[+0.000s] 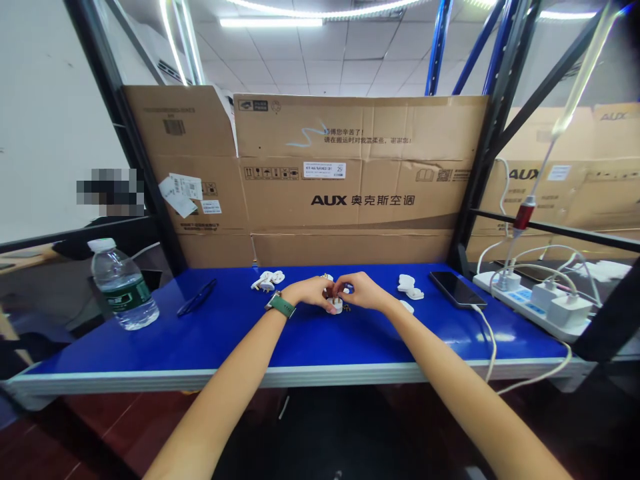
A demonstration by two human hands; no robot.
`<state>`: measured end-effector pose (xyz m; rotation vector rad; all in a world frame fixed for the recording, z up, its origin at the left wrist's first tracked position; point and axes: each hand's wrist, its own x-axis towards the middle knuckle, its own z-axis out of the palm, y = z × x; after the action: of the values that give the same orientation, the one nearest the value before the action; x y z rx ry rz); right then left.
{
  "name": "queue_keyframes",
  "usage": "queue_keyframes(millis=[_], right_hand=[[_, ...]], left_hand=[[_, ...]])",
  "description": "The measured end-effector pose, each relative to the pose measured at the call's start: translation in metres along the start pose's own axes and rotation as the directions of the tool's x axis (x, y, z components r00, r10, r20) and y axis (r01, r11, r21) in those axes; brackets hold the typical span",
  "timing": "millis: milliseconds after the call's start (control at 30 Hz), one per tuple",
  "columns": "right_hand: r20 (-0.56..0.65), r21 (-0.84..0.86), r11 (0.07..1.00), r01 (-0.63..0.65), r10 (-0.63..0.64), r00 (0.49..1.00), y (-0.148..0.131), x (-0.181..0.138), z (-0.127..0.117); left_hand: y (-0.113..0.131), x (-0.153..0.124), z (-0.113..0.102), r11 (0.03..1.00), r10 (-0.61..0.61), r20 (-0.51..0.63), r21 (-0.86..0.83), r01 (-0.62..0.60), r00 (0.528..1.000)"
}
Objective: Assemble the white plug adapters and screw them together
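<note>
My left hand (311, 292) and my right hand (361, 291) meet over the middle of the blue table (250, 340). Both have their fingers closed around a small white plug (337, 305) that rests on the table between them. A green watch (281, 305) is on my left wrist. Tiny dark parts (347, 307) lie just right of the plug. More white plug pieces (267, 280) lie to the left behind my left hand, and others (410, 286) lie to the right behind my right hand.
A water bottle (123, 285) stands at the table's left end, with a dark pen-like object (197, 297) beside it. A black phone (455, 289) on a white cable lies at right, near a power strip (535, 303) with chargers. Cardboard boxes (350, 180) wall the back. Another person sits far left.
</note>
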<state>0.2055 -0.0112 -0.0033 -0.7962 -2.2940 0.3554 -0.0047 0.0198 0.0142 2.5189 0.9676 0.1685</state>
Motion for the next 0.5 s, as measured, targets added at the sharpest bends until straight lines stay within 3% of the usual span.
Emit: queue_keyframes(millis=[500], right_hand=[[0.098,-0.144,0.987,0.076,-0.062,0.993,0.0078,0.0011,0.0088]], left_hand=[[0.0024,-0.001,-0.0013,0.999,-0.021,0.007,0.047,0.02,1.0]])
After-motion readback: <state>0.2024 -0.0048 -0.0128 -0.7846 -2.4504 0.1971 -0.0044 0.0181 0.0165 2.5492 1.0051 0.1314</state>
